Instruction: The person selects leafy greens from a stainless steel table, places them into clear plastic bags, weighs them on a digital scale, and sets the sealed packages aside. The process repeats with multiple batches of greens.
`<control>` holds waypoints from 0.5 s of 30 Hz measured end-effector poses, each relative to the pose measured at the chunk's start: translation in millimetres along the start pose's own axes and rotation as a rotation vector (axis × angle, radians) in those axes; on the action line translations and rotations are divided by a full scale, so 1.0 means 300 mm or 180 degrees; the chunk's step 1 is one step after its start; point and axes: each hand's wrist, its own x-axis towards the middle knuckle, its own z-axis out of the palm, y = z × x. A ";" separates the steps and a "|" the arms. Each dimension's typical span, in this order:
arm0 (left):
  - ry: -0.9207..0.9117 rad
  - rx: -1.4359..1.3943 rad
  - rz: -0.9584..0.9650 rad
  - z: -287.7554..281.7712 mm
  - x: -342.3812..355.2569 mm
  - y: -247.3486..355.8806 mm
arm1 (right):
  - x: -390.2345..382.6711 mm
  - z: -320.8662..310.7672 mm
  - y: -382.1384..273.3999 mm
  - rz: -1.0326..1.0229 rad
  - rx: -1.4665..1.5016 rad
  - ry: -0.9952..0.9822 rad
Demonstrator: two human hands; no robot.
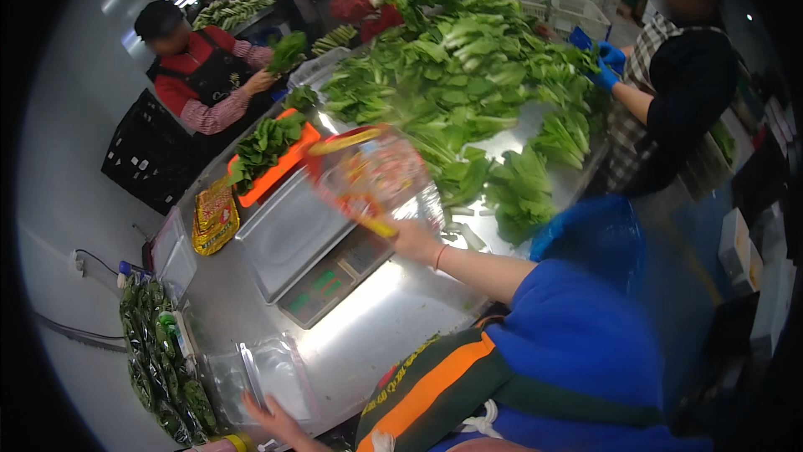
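Packed greens (159, 360) stacked at 8 o'clock off the edge of the steel surface (393, 318). Left hand (276, 420) at 6 o'clock, low in frame, flat on a pile of clear bags (268, 372), fingers spread loosely on the plastic; whether they pinch a bag, cannot tell. Yellow packet (215, 218) at 9 o'clock on the surface, just beside the scale (314, 243). Scale sits centre-left, steel pan bare, display panel facing the person. Orange tray (280, 163) with a bunch of leafy greens on it touches the scale's far edge, toward 10 o'clock. Right hand (411, 239) near centre, raised over the scale's right side, fingers closed on the lower edge of a clear printed bag (372, 172), blurred, held up tilted above the scale and not touching the pan. Red band on that wrist, blue sleeve behind it. Big heap of loose greens (468, 76) covers the far half of the surface from 12 to 2 o'clock. One person in a red top at 10 o'clock holds a bunch of greens, another in a striped top at 12, a third with blue gloves (609, 67) at 2 o'clock reaching into the heap.
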 end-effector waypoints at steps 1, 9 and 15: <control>-0.0257 -0.0477 0.0358 0.108 -0.002 0.097 | -0.045 0.008 -0.019 0.0230 -0.0208 -0.0854; -0.2937 0.1101 0.2406 0.570 -0.221 0.305 | -0.316 -0.145 -0.055 -0.0437 -0.0087 -0.2627; -0.3091 0.0824 0.2032 0.553 -0.083 0.280 | -0.050 -0.792 -0.296 -0.0355 -0.1883 -0.1922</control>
